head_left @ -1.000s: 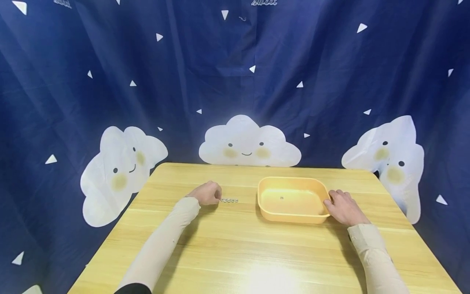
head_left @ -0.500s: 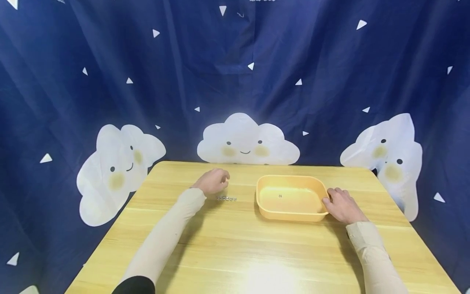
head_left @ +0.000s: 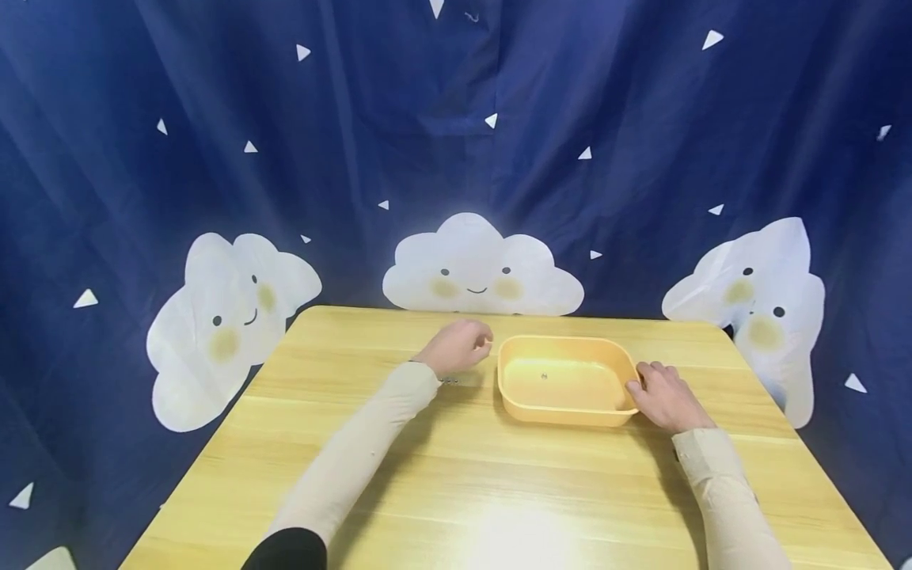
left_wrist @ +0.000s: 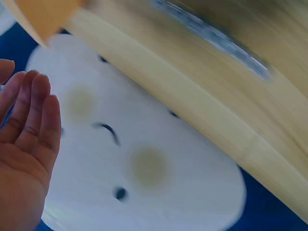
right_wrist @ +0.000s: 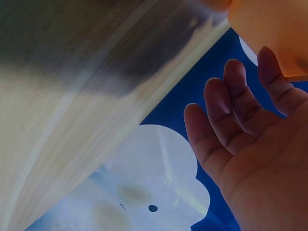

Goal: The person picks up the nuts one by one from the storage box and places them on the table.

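My left hand (head_left: 457,348) hovers over the table just left of a yellow-orange plastic tray (head_left: 570,416). Its thumb and fingertips come together around a tiny shiny ball, which shows as a pale glint beside the index finger in the left wrist view. Below the wrist lies a row of small metal balls (head_left: 449,381), partly hidden by the cuff and smeared into a streak in the left wrist view. One metal ball (head_left: 545,376) rests inside the tray. My right hand (head_left: 670,398) grips the tray's right end, thumb over the rim and fingers along the outer wall.
The wooden table (head_left: 499,467) has a rounded far edge, with the tray standing toward the back. Behind it hangs a dark blue curtain (head_left: 427,158) printed with white clouds and triangles.
My left hand has lifted from the left end of the ball row and moved right, close to the tray's left side. The right hand and the tray have stayed put.
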The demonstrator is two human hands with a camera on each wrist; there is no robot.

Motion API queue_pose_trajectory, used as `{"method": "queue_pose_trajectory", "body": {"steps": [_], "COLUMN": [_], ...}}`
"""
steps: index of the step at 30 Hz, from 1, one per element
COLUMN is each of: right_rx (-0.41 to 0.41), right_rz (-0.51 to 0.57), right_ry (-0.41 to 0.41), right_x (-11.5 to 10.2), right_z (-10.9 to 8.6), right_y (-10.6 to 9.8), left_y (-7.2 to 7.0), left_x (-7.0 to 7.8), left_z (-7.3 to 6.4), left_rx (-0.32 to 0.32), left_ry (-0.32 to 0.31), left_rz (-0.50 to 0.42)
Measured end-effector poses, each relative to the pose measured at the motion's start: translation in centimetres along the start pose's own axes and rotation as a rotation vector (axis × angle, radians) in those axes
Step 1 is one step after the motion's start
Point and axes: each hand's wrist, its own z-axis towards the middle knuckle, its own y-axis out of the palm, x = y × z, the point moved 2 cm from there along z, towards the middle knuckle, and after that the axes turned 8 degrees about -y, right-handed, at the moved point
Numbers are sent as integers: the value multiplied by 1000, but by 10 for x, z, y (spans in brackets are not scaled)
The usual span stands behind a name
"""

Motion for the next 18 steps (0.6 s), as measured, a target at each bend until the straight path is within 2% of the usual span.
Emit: {"method": "queue_pose_trajectory", "body": {"steps": [4,10,14,18], "right_rx": [-17,-30,-21,-9], "right_rz": [8,17,12,0], "right_ry": [14,22,21,8], "right_x": [1,3,3,1], "right_z": [-1,-2,-3,0], "right_y": [1,2,2,1], "left_y": [11,40,59,76], "left_x": [34,75,89,90], "left_z": [10,25,29,28], "left_rx": [-20,-10,6,-6], "left_ry": [22,90,89,66], "left_rz": [-47,1,40,13]}}
